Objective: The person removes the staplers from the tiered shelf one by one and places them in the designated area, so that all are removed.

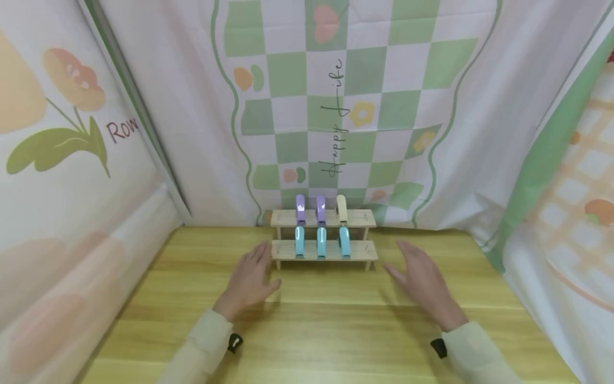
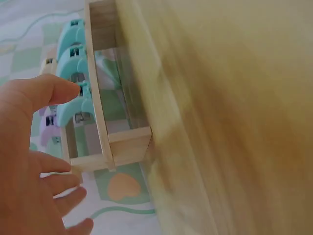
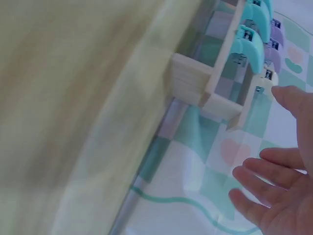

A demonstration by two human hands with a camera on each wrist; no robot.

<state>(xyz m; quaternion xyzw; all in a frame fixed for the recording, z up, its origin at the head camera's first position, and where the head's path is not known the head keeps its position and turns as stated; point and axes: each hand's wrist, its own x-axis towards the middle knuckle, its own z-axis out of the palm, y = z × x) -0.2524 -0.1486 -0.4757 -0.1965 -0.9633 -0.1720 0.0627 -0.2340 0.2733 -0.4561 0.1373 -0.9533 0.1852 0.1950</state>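
A two-tier wooden rack [image 1: 288,250] stands at the back of the table. Its upper tier holds two purple staplers [image 1: 300,209] and a cream one [image 1: 341,209]; three turquoise staplers [image 1: 322,242] sit on the lower tier. My left hand [image 1: 249,280] is just left of the rack, fingers relaxed and holding nothing; whether its fingertips touch the rack I cannot tell. To the right of the rack, apart from it, my right hand [image 1: 424,280] is empty with fingers extended. In the left wrist view the thumb of my left hand [image 2: 34,152] overlaps a turquoise stapler [image 2: 73,111].
The wooden table [image 1: 326,330] reaches back to a checked green and white cloth [image 1: 364,69] hanging behind the rack. Printed cloths hang on the left [image 1: 62,213] and right [image 1: 571,213] sides. A black band [image 1: 235,342] shows at my left wrist, another [image 1: 438,348] at my right.
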